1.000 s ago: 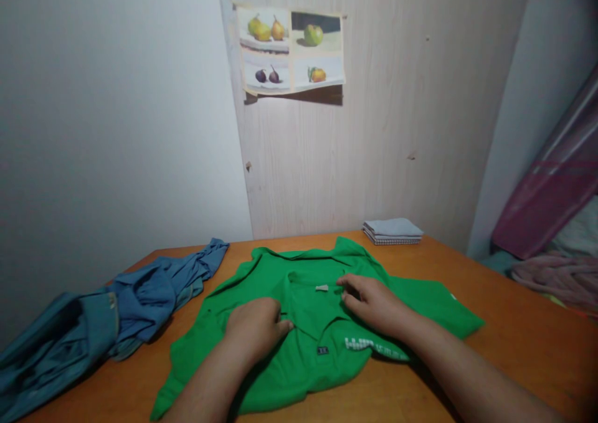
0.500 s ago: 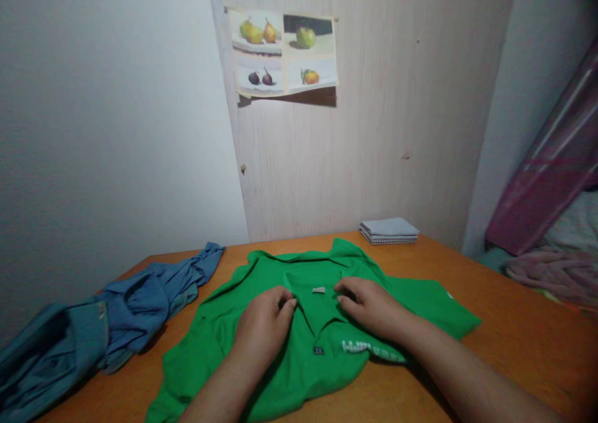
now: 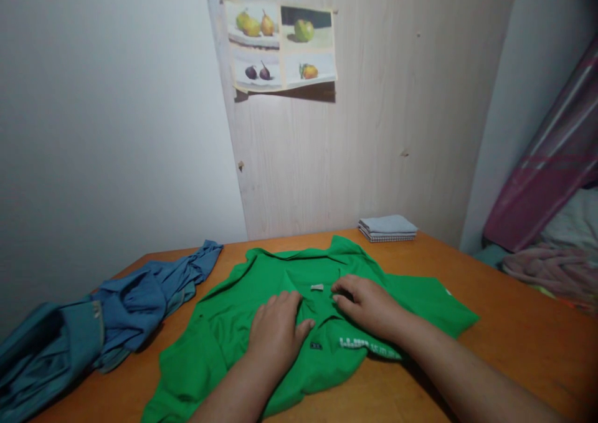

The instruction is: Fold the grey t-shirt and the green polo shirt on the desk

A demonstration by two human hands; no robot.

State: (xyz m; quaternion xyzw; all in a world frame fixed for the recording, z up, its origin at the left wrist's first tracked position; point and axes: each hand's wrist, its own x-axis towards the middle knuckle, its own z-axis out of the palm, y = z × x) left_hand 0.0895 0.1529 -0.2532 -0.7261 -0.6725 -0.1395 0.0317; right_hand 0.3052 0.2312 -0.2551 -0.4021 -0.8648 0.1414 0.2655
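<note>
A green shirt (image 3: pixel 327 373) is spread, rumpled, on the table with its neck opening in the middle. A small white tag (image 3: pixel 317 287) shows inside the neck, and white lettering runs across the chest. My left hand (image 3: pixel 275 332) rests on the cloth left of the neck opening, fingers stretched out and thumb apart. On the other side of the neck, my right hand (image 3: pixel 367 301) is curled, thumb and fingertips pinched at the collar edge.
Crumpled blue garments (image 3: pixel 135 304) lie along the left of the orange-brown table (image 3: pixel 514 348). A folded grey checked cloth (image 3: pixel 387 227) sits at the back right. Behind the table stands a wall with a fruit picture (image 3: pixel 283 46). Bedding (image 3: pixel 555 267) and a pink curtain (image 3: pixel 523 205) are at right.
My left hand has let go of the collar edge and opened out, shifting slightly right and down onto the cloth. The right hand stays at the collar. The camera view has moved slightly.
</note>
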